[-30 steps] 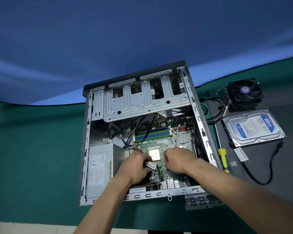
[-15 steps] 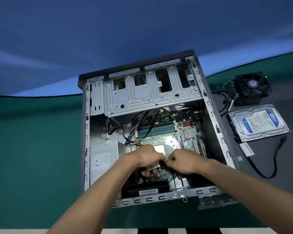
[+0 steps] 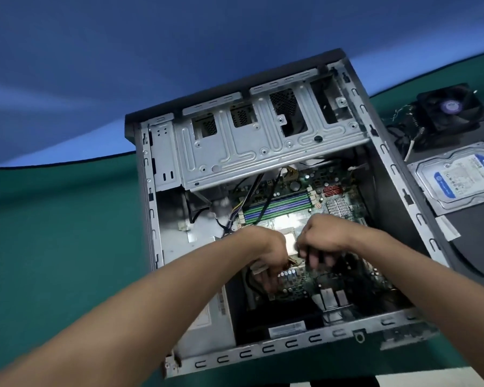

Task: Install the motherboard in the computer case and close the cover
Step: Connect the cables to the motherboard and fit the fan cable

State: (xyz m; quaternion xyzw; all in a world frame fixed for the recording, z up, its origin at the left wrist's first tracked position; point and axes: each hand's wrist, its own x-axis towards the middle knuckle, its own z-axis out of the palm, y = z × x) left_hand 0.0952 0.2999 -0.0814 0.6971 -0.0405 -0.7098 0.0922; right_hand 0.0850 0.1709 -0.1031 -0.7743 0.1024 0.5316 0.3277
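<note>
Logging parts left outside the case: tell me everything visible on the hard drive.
The hard drive lies flat, label up, on the dark mat right of the open computer case, near the black cooler fan. Its body looks like bare silver metal, with a blue and white label whose print is too blurred to read. Its right end is cut off by the frame. Neither hand touches it.

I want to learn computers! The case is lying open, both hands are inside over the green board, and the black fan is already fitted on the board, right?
Not quite. In the head view, the black fan sits outside the case, on the table beside it. The rest is right.
</note>
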